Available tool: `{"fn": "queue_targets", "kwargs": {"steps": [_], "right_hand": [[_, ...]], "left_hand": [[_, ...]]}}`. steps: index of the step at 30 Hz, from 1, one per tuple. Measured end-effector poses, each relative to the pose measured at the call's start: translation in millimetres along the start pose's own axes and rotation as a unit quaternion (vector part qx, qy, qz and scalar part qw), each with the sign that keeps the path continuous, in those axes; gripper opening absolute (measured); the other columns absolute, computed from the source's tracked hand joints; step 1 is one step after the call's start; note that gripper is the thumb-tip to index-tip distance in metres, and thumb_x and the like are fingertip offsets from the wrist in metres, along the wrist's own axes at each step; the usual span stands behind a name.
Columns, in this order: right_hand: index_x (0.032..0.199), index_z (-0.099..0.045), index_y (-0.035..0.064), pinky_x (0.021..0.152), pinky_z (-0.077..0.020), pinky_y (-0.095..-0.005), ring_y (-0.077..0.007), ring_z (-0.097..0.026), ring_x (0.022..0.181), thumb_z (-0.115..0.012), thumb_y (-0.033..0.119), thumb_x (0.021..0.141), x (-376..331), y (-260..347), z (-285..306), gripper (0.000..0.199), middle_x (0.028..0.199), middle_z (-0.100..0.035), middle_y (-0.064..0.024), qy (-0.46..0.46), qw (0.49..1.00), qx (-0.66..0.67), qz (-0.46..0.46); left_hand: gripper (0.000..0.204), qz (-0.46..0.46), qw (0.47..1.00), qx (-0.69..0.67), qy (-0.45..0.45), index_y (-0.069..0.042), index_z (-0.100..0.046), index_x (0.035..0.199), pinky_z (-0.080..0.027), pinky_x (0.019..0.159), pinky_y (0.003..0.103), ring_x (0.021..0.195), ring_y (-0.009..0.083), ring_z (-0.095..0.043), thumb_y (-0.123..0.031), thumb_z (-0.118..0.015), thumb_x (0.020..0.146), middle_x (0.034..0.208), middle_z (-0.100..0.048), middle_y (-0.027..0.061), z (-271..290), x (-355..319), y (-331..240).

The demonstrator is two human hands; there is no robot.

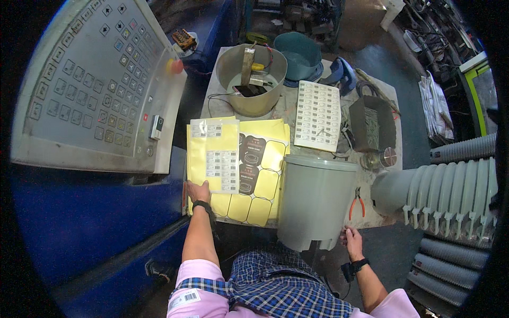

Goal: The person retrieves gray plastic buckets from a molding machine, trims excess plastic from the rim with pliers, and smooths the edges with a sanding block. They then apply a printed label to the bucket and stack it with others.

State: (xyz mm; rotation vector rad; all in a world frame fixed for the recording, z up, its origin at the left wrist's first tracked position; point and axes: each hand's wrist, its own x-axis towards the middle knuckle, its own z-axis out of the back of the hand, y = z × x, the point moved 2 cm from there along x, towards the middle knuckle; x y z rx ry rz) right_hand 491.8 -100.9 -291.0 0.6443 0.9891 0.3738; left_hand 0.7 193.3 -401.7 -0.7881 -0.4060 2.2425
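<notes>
At the table's left edge, my left hand (198, 192) grips the lower left side of a stack of yellow-backed label sheets. On top lies a label sheet (222, 179) with small white barcode labels; beside it shows a sheet with dark printed labels (253, 153) and peeled yellow spaces. A grey plastic bucket (317, 201) with notches along its near edge stands right of the sheets. My right hand (352, 243) is beside the bucket's lower right side, its thumb and fingertips pinched together on something too small to name. Orange-handled pliers (357, 205) lie just beyond it.
A control panel (101, 90) with a red button rises at left. Farther back are a beige bucket (251, 79) holding a phone, a teal bucket (298, 55), a white label sheet (317, 116) and a dark bin (373, 122). Stacked grey ribbed buckets (440, 191) crowd the right.
</notes>
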Motion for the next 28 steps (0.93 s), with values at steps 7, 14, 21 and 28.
{"fn": "queue_targets", "kwargs": {"steps": [7,14,21,28], "right_hand": [[0.112,-0.055,-0.0008,0.059,-0.0485,-0.0277,-0.0132,-0.058,0.067,-0.047,0.02,0.092,-18,-22,-9,0.03,0.082,-0.061,-0.006,0.033,0.983,-0.171,0.057],[0.111,-0.056,-0.0002,0.064,-0.0486,-0.0258,-0.0123,-0.061,0.071,-0.046,0.01,0.092,-42,64,-3,0.024,0.09,-0.065,-0.0082,-0.129,0.985,-0.015,0.115],[0.106,-0.059,0.0021,0.073,-0.0499,-0.0303,-0.0204,-0.063,0.084,-0.058,0.008,0.086,-108,229,-76,0.021,0.093,-0.065,-0.0116,0.064,0.883,-0.135,0.445],[0.1,-0.06,0.0067,0.082,-0.0448,-0.0392,-0.0299,-0.057,0.094,-0.072,0.014,0.071,-145,271,-149,0.032,0.109,-0.059,-0.012,0.152,0.772,-0.193,0.586]], "left_hand": [[0.084,0.073,0.984,0.164,0.011,-0.004,-0.027,0.134,-0.043,0.09,0.048,0.108,0.0348,-0.054,-0.024,-0.077,0.07,0.115,-0.055,0.0228,1,-13,-24],[0.038,0.026,0.873,-0.448,0.191,0.008,-0.051,0.116,-0.045,0.084,0.03,0.093,0.0207,-0.058,0.005,-0.06,0.08,0.109,-0.06,0.013,20,-51,-45],[0.035,-0.122,0.818,-0.504,0.248,0.007,-0.05,0.116,-0.044,0.085,0.03,0.095,0.018,-0.056,-0.001,-0.06,0.084,0.108,-0.059,0.0104,99,-200,-97],[0.034,-0.127,0.793,-0.509,0.311,0.003,-0.053,0.116,-0.044,0.085,0.028,0.094,0.0159,-0.057,-0.004,-0.062,0.084,0.107,-0.061,0.0095,141,-291,-106]]}}
